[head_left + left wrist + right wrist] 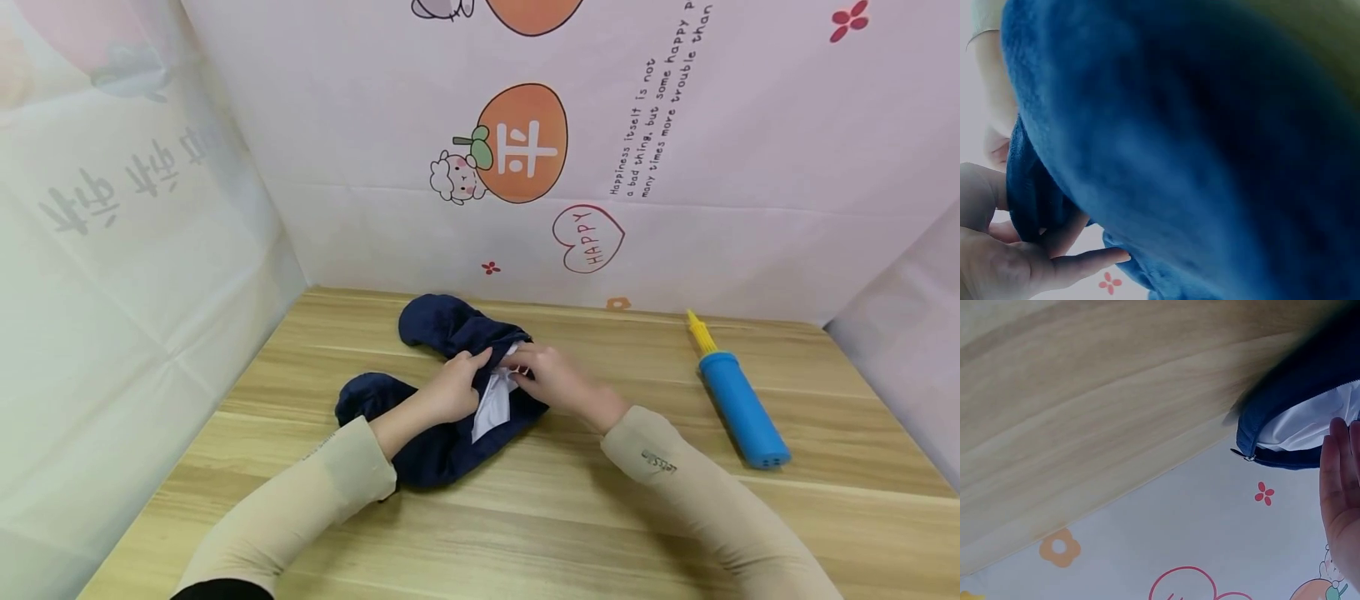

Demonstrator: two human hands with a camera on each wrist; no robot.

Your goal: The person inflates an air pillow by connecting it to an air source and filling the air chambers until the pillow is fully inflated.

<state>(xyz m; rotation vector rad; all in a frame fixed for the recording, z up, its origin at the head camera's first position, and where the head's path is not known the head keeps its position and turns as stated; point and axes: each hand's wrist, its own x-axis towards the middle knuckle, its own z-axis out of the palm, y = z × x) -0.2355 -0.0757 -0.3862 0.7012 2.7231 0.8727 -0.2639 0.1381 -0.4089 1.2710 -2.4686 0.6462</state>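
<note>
A navy plush U-shaped neck pillow (442, 454) lies slack on the table, its two rounded ends toward the left. Its zipped opening gapes at the curved side, and white inner material (492, 407) shows there. My left hand (453, 389) grips the cover at the edge of this opening, thumb extended along the fabric. At the other side of the gap my right hand (557, 379) reaches in and pinches the white material between thumb and fingers. A small zipper pull (1248, 458) hangs at the end of the opening in the right wrist view. Blue plush fills most of the left wrist view.
A blue hand air pump (742, 408) with a yellow nozzle lies on the wooden table (525, 533) to the right. White printed sheets (360, 125) hang behind the table and along its sides.
</note>
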